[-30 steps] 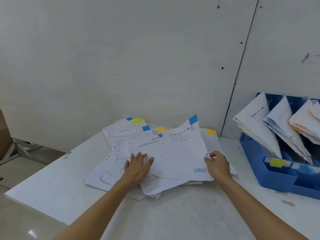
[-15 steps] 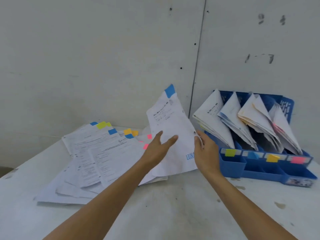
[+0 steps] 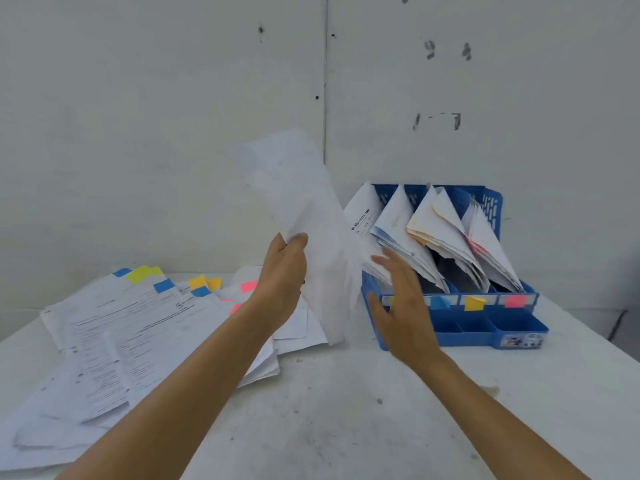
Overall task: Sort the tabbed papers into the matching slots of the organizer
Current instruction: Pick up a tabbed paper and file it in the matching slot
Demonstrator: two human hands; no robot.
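My left hand (image 3: 283,271) pinches a white sheet (image 3: 304,216) by its left edge and holds it upright above the table, blurred, its tab not visible. My right hand (image 3: 401,306) hangs free with spread fingers in front of the blue organizer (image 3: 519,327), covering its leftmost label. The organizer's slots hold leaning stacks of paper and carry blue, yellow and pink tabs on the front rail. A loose pile of tabbed papers (image 3: 138,327) lies on the table at the left, with blue, yellow, orange and pink tabs showing.
The white table (image 3: 346,410) stands against a grey wall (image 3: 138,116), which rises right behind the pile and the organizer. The table's right edge runs down at the far right, past the organizer.
The sheet has been lifted off the pile and swung upright toward the organizer. My right hand let go of it; my left hand now holds it alone. The view shifted right.
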